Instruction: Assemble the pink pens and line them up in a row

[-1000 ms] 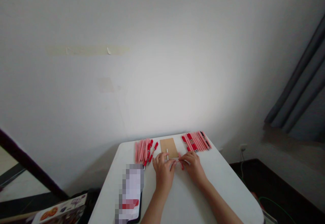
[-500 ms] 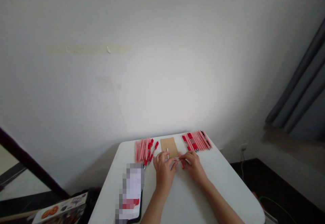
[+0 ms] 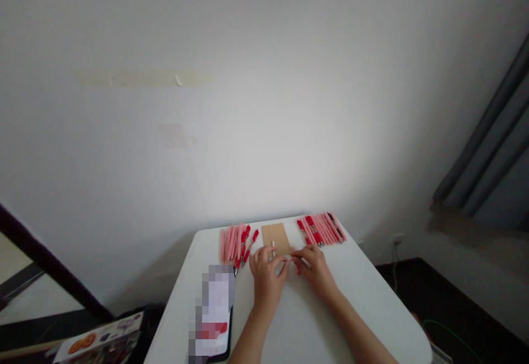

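Note:
My left hand (image 3: 266, 276) and my right hand (image 3: 316, 271) meet near the middle of the table, fingertips closed in a pinch. Between them is a small pinkish pen part (image 3: 291, 259), mostly hidden by the fingers. A thin white stick (image 3: 273, 245) stands out beyond the fingers of my left hand; whether they grip it cannot be made out. Just below my right fingertips shows a red and pink piece (image 3: 298, 269). Behind the hands lies a brown notebook or card (image 3: 276, 234).
Pink and red pens (image 3: 233, 243) lie in a bunch on the left of the white table (image 3: 300, 325). Another row of pens (image 3: 324, 228) is at the back right. A phone (image 3: 219, 309), partly blurred out, lies at the left. The wall (image 3: 264, 132) rises behind the table.
Both hands stay in nearly the same place, with only slight finger movement around the pen part. The pens and phone have not moved.

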Demonstrator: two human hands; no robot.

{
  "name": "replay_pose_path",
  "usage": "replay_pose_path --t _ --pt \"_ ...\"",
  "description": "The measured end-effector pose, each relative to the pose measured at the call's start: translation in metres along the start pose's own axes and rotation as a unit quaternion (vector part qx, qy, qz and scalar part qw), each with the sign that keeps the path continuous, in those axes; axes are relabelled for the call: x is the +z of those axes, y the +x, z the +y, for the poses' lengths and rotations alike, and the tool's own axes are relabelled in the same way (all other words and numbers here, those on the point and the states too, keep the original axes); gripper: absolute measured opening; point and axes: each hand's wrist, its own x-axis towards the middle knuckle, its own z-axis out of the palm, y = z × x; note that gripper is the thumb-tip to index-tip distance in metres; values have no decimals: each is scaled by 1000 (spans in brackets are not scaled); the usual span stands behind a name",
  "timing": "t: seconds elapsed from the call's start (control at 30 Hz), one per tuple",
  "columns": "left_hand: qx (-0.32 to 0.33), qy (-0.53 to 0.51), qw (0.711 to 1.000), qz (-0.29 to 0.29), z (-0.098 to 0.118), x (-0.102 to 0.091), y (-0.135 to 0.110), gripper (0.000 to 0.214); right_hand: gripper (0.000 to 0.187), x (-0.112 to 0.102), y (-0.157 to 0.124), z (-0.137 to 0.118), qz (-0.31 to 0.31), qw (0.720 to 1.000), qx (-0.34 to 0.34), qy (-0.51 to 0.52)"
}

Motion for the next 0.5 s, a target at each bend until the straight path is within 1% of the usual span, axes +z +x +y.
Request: replay_pose_path --t 0.2,0.4,0.5 --pt "-12 9 1000 14 -1 -1 1 10 25 -4 1 6 17 999 3 -43" --pt "-21 18 999 23 -3 0 1 10 36 -3 -1 4 -20 994 -17 -103" --pt "-25 21 999 29 -3 0 1 10 36 -3 -2 2 -23 992 -17 -119"
